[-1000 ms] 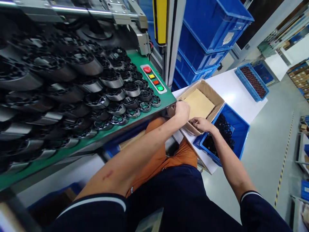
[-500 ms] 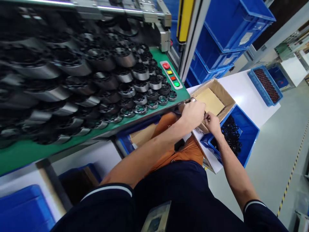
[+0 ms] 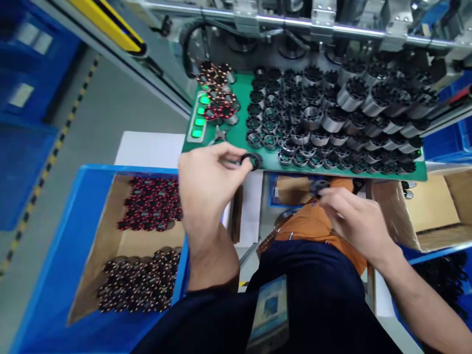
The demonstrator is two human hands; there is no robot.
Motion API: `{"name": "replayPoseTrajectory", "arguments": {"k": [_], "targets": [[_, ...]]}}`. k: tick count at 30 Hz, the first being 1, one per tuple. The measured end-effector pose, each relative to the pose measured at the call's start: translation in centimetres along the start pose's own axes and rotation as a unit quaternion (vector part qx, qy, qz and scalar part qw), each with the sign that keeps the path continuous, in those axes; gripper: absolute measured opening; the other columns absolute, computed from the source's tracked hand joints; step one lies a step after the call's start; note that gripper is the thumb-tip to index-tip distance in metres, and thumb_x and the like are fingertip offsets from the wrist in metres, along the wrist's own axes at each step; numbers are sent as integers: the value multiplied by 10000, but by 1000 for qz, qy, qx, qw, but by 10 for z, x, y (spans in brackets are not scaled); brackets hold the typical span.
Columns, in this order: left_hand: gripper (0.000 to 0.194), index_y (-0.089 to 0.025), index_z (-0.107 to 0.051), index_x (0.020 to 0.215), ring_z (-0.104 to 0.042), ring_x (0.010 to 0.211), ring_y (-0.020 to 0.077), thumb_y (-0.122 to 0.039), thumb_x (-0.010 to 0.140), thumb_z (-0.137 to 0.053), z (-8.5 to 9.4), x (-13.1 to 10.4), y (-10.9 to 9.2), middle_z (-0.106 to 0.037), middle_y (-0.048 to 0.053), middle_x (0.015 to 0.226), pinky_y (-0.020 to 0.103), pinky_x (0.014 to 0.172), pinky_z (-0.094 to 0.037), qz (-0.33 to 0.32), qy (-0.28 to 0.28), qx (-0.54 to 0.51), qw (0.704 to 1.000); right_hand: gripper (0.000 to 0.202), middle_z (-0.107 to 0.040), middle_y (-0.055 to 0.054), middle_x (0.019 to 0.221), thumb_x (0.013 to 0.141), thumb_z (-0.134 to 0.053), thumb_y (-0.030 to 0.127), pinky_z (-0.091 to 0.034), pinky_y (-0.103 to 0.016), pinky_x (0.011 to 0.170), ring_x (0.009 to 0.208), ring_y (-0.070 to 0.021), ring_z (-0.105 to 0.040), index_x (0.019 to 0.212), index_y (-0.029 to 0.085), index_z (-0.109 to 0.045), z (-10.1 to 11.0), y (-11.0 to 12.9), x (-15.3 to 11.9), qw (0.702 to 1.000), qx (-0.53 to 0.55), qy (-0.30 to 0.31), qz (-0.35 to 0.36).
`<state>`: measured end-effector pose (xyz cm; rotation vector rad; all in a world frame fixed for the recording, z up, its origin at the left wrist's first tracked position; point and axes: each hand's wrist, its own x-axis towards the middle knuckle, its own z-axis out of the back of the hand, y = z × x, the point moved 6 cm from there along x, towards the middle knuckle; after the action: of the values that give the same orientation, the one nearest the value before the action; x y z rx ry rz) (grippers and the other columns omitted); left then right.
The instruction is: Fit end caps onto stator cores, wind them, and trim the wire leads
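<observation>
Just over the front edge of the green work surface, my left hand point(image 3: 212, 179) pinches a dark ring-shaped stator core point(image 3: 254, 161) between thumb and fingers. Rows of stator cores point(image 3: 311, 118), steel with black toothed ends, stand behind it on the green surface point(image 3: 241, 128). My right hand point(image 3: 357, 223) is lower and further right, above my lap. Its fingers close on a small dark part point(image 3: 319, 187), blurred, that looks like another stator core. Copper-wound stators point(image 3: 217, 81) and red-wound ones point(image 3: 218, 113) cluster at the surface's left end.
A blue bin point(image 3: 79, 201) with cardboard holds red-wound and copper-wound stators on the left. On the right stand an open carton point(image 3: 391, 209) and black parts point(image 3: 442, 280) in another bin. Green lit buttons point(image 3: 199, 120) and a metal rail point(image 3: 287, 22) border the work surface.
The view has swung left. Both hands have left the carton on the right and moved apart, the left one now at the green surface's front edge. Each hand carries a dark part.
</observation>
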<state>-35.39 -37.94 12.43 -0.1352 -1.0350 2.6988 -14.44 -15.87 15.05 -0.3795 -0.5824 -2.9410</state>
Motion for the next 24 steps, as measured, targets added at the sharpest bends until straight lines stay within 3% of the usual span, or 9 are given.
{"name": "replayPoseTrajectory", "arguments": {"k": [2,5,8,12,15,19,22,24], "targets": [[148,-250,-900,1019,-869,889,256,-296,908,-814,-3,16,3,-906,32,1009,460,1014,-727,-1,10,27,1000,233,-848,5,1099,1160,-550,78,-444,-356,554,799,-155,-776,1154,278,-670,-31,25,49,997,-46,38,38],[110,-230,-885,990,-863,949,273,-247,912,-809,-11,32,6,-898,51,1003,472,1056,-702,-3,32,33,999,255,-796,-23,1019,1147,-528,68,-284,-381,493,687,-155,-706,1133,250,-704,-75,41,99,989,-101,107,34],[155,-202,-869,1067,-841,860,227,-209,938,-782,-16,35,14,-873,51,959,385,918,-701,9,39,-34,999,285,-780,-63,1060,1112,-524,12,-211,-389,496,662,-158,-696,1149,214,-722,-100,40,126,985,-116,128,10],[244,-175,-806,1215,-847,833,179,-210,980,-748,-17,28,29,-862,48,1002,254,730,-657,33,53,-134,989,315,-801,-111,1188,1103,-502,-13,-212,-391,481,741,-173,-755,1128,186,-746,-108,30,135,986,-111,122,5],[257,-193,-772,1243,-862,884,168,-257,995,-753,-15,16,35,-875,63,1167,229,721,-662,42,68,-172,982,317,-830,-99,1335,1124,-522,19,-323,-366,475,837,-163,-800,1137,210,-775,-101,29,121,988,-98,116,27],[239,-278,-767,1260,-866,911,181,-368,1039,-775,-1,-14,22,-871,19,1273,315,826,-713,27,2,-157,987,235,-891,-42,1255,1163,-626,124,-595,-289,685,975,-158,-856,1213,250,-818,-64,25,68,998,-3,36,46],[154,-345,-792,1184,-860,893,234,-405,1044,-806,-5,-40,-5,-870,-28,1126,419,852,-722,-42,-26,-137,989,165,-914,14,1091,1142,-731,232,-666,-259,842,950,-146,-869,1192,316,-864,-21,-17,5,989,91,-52,-101],[100,-364,-803,1135,-835,815,221,-363,1035,-816,-29,-56,-29,-859,-51,1024,409,801,-712,-113,30,-151,982,138,-904,-7,1022,1134,-742,316,-685,-294,836,861,-167,-845,1155,311,-879,10,-64,-47,962,73,-109,-241]]}}
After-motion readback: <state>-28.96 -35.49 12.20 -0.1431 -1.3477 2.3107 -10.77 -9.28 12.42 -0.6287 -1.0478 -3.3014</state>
